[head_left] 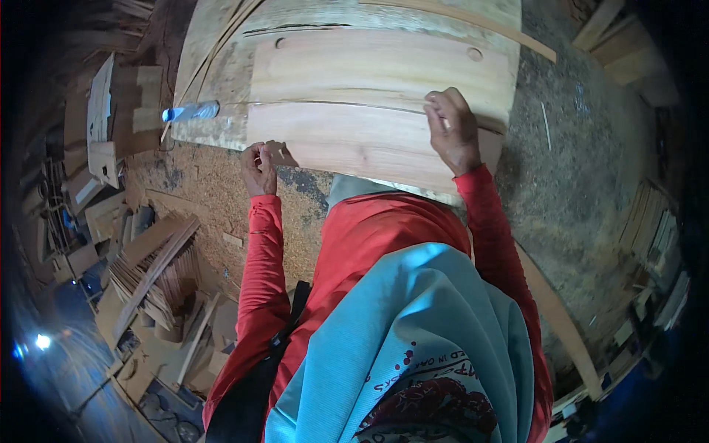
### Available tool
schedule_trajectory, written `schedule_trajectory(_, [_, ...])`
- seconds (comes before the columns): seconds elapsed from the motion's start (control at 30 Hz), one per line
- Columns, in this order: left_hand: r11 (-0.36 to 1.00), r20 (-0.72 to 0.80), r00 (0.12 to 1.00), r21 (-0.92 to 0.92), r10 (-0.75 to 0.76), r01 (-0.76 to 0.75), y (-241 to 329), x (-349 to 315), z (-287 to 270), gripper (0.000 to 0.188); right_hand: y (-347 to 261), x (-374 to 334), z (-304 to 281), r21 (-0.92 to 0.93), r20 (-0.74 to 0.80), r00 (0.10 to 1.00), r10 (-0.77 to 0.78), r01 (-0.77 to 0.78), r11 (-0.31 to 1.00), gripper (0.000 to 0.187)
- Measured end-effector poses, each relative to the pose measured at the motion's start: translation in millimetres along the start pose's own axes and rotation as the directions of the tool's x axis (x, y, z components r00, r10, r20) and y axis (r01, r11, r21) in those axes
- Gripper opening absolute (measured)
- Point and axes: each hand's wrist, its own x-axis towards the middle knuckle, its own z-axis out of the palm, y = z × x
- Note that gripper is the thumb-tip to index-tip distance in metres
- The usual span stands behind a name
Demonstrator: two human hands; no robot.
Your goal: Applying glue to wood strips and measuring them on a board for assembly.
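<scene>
The right hand [452, 131] rests on the pale wooden board [377, 111], its grip clenched around a thin pencil-like tool [442, 118] whose tip touches the wood. The left hand [258, 168] pinches the board's near corner, grip closed on the edge. Beyond the left grip a clear plastic bottle [190, 111] lies at the worktop's [221, 59] edge, above the sawdust-strewn floor [214, 192].

A woodworking shop, rough and cluttered; broad pale boards [369, 88] laid out flat as a work surface; sawdust [214, 199] thick across the floor; bundled thin slats [159, 277] and offcuts [111, 133] heaped at the left; more planks [653, 221] stacked along the right edge; a long curved strip [561, 325] lying loose; a plastic bottle [190, 111] resting on the boards.
</scene>
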Motion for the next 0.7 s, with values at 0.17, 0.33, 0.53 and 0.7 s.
schedule_trajectory(0.17, [0.986,-0.071,0.988,-0.096,-0.141,0.134,-56,44,-19,0.028,-39,23,80,0.084,0.188,0.952,-0.24,0.227,0.97,0.019])
schedule_trajectory(0.33, [0.927,0.009,0.992,-0.353,-0.127,0.122,-113,104,-22,0.03,-80,36,154,0.042,0.311,0.912,-0.268,0.269,0.962,0.03])
schedule_trajectory(0.53, [0.959,0.194,0.973,-0.23,-0.123,0.167,-133,172,-9,0.034,-80,35,208,-0.017,0.352,0.914,-0.201,0.221,0.975,0.027])
schedule_trajectory(0.7, [0.907,0.306,0.927,-0.287,-0.219,0.309,-90,189,-12,0.048,-92,27,222,-0.194,0.311,0.949,-0.043,0.108,0.975,0.016])
